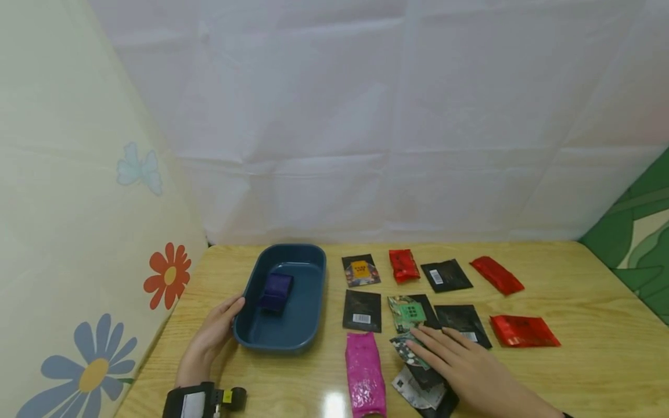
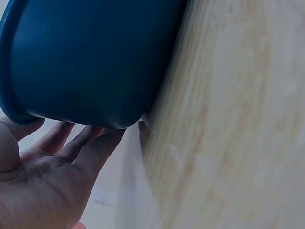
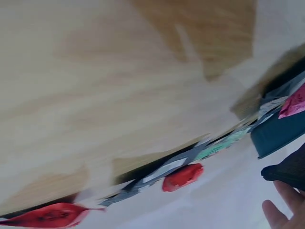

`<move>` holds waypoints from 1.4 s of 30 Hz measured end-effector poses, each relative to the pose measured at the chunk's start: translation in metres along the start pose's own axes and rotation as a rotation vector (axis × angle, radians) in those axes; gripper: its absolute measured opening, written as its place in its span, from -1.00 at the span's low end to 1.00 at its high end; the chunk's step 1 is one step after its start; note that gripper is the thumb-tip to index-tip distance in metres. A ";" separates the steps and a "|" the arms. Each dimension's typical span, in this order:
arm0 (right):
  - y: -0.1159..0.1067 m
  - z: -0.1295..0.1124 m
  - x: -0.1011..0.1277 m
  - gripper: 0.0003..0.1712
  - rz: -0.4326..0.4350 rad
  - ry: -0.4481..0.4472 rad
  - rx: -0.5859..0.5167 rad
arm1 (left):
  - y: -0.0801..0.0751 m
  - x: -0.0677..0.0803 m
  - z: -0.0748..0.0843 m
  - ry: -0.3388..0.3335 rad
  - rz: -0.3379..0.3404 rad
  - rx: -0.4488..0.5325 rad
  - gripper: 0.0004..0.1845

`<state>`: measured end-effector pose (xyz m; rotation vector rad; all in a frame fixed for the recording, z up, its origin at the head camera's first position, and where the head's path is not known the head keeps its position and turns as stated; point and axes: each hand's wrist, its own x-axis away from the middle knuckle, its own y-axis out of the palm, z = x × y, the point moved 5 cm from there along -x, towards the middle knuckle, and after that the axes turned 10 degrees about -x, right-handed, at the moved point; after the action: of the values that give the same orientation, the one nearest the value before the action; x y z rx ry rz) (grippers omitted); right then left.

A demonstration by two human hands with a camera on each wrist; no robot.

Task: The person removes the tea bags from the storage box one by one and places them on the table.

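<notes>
Here we see our left hand (image 1: 211, 335) spread, fingers flat vs. the blue tray (image 1: 308, 273) wall on the bench (image 1: 585, 371); right hand (image 1: 470, 366) spread flat on green-patterned packet (image 1: 409, 350), pink packet (image 1: 364, 374) just left of it.

The right hand (image 1: 470, 366) lies flat on a patterned packet (image 1: 413, 351), so most of that packet is hidden under its fingers, and the forearm runs off the bottom edge. Just beneath the palm a pile of dark packets (image 1: 425, 389) is part covered and cut by the same edge. Left of that hand the pink packet (image 1: 364, 376) loses its lower end at the edge too. Print on every packet is too small to read. In the right wrist view all is smeared, with only fingertips (image 3: 279, 210) showing. In the left wrist view the blue tray (image 2: 90, 57) hides the left hand's (image 2: 43, 176) fingertips
</notes>
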<state>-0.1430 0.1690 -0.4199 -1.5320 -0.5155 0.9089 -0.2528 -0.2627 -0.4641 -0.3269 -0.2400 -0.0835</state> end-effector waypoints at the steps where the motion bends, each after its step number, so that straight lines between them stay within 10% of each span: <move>1: 0.000 0.002 0.003 0.25 0.010 0.022 -0.006 | 0.000 0.000 0.000 0.003 -0.003 0.002 -0.36; 14: -0.001 0.019 0.044 0.16 -0.062 0.204 -0.013 | 0.001 -0.002 0.002 -0.002 -0.005 0.009 -0.37; 42: 0.019 0.038 0.089 -0.21 -0.203 0.079 0.013 | 0.000 0.001 0.000 -0.021 0.001 0.009 -0.35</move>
<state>-0.1234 0.2570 -0.4600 -1.4681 -0.5950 0.6911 -0.2522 -0.2624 -0.4640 -0.3194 -0.2607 -0.0784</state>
